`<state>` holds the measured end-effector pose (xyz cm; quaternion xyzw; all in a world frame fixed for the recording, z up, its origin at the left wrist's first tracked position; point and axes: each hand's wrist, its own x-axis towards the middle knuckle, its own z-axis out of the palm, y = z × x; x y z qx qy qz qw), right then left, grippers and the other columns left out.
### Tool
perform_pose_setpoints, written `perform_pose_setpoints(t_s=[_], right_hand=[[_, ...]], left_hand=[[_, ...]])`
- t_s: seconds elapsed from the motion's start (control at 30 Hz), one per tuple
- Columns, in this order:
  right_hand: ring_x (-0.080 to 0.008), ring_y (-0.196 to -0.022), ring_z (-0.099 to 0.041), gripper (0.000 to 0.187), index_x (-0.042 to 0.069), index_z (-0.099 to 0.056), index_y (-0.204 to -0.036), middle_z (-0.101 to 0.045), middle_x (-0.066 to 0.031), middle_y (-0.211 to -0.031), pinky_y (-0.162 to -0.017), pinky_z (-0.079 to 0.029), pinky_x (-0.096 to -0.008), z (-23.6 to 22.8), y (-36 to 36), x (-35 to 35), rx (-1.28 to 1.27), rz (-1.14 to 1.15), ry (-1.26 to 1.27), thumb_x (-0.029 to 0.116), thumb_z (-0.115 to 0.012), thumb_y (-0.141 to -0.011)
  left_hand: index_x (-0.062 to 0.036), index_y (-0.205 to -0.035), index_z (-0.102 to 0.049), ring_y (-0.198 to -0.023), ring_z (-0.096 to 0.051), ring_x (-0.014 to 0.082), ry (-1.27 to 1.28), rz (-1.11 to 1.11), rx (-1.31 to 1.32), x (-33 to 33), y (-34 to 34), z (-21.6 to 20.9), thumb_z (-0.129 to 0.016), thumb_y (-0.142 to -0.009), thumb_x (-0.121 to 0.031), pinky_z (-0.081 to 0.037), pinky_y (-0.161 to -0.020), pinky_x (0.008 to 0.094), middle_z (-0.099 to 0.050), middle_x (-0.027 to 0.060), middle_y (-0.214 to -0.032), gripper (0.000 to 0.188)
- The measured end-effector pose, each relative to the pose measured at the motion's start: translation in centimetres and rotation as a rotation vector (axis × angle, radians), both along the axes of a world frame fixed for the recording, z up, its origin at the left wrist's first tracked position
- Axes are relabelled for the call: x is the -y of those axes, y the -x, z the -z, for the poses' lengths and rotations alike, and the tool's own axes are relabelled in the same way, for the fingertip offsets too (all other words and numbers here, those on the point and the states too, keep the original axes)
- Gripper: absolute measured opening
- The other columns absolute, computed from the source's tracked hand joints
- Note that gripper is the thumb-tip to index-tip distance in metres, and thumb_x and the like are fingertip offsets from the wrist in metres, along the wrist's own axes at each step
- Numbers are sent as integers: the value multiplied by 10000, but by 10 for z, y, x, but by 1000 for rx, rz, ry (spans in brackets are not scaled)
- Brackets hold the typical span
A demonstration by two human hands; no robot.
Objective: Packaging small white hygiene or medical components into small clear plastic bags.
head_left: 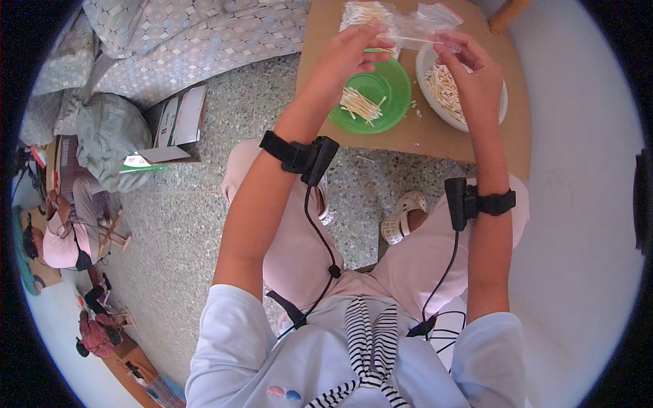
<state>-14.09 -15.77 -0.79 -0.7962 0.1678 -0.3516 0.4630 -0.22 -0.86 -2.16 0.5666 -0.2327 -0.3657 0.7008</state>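
Observation:
A clear plastic bag [412, 32] is stretched between my two hands above the far part of the low table. My left hand [352, 53] pinches its left end, and my right hand [473, 68] grips its right end. Below my left hand, a green plastic basket [398, 112] holds a loose bunch of cotton swabs [360, 105]. Under and beside my right hand, a white bowl [502, 112] holds a heap of cotton swabs [443, 92]. Behind my left hand lie more swabs [364, 13], which seem to be in clear bags.
Brown cardboard [435, 145] covers the table, close to the white wall [578, 170] on my right. A patterned covered bulk [204, 34] and an opened carton [180, 122] stand to the left. Two other people [64, 241] sit farther left. Black devices [320, 161] are strapped to my forearms.

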Motion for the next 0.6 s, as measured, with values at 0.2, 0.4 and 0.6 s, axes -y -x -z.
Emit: perform_pose_setpoints(t_s=[0.2, 0.4, 0.6], right_hand=[[-118, -758, -650, 223, 27, -645, -1072, -693, -47, -971, -738, -502, -253, -1, -3, -9, -9, -102, -71, 140, -590, -888], [-126, -807, -645, 220, 46, -638, -1092, -687, -56, -987, -768, -497, -270, 2, -4, -7, -6, -161, 35, 123, -554, -903], [-115, -809, -623, 178, 51, -639, -1018, -686, -35, -949, -768, -493, -266, 7, -5, 1, 77, -87, -14, 132, -625, -861]], left_hand=[[-95, -1091, -576, -931, -621, 134, -20, 24, -11, 1, -3, 9, -631, -889, -340, -456, -759, 248, -652, 46, -1050, 323], [-90, -1091, -584, -895, -573, 77, 27, -39, 117, 4, -6, 12, -631, -896, -249, -438, -738, 212, -649, 3, -1040, 256], [-97, -1076, -582, -891, -559, 76, 114, -19, 76, 3, -4, 8, -623, -893, -211, -443, -752, 231, -635, -18, -1011, 220]])
